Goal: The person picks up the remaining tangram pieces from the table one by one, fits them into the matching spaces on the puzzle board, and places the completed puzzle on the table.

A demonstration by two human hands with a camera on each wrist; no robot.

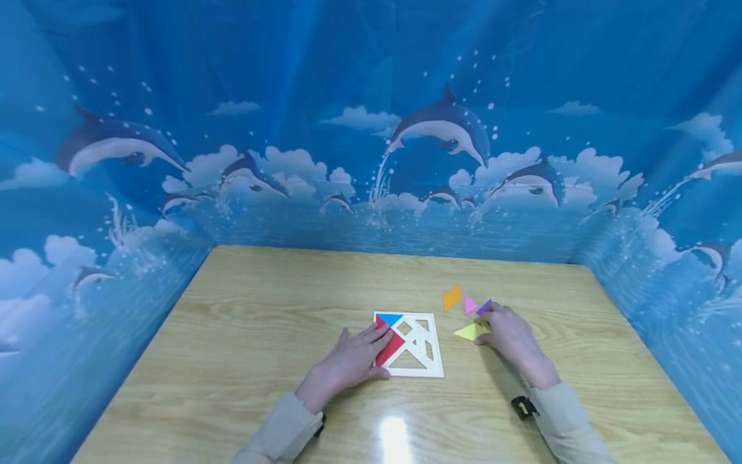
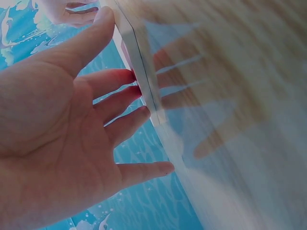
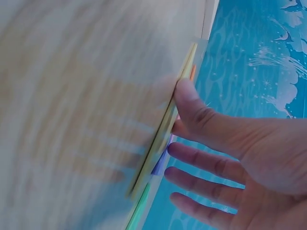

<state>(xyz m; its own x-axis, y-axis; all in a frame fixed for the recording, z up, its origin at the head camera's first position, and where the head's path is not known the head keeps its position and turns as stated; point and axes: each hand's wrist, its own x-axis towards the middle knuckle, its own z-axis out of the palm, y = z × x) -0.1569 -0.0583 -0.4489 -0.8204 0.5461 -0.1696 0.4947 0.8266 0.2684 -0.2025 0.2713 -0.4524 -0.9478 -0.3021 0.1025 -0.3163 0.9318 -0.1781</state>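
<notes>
A white tangram tray [image 1: 437,361] lies on the table with a blue triangle [image 1: 390,319] and a red triangle [image 1: 391,351] set in its left side; its other cutouts show bare. My left hand [image 1: 353,357] rests over the tray's left edge, fingers spread and fairly straight, fingertips on the red triangle. To the right of the tray, my right hand [image 1: 510,332] pinches a yellow triangle [image 1: 468,331] between thumb and index finger, low at the table. In the right wrist view the thumb presses the yellow triangle's near edge [image 3: 158,139].
Beyond the right hand lie an orange parallelogram [image 1: 451,297], a pink triangle [image 1: 470,304] and a purple piece [image 1: 484,307], partly covered. A green piece [image 3: 137,208] shows in the right wrist view. A dolphin-printed blue curtain [image 1: 359,212] surrounds the glossy wooden table [image 1: 232,322].
</notes>
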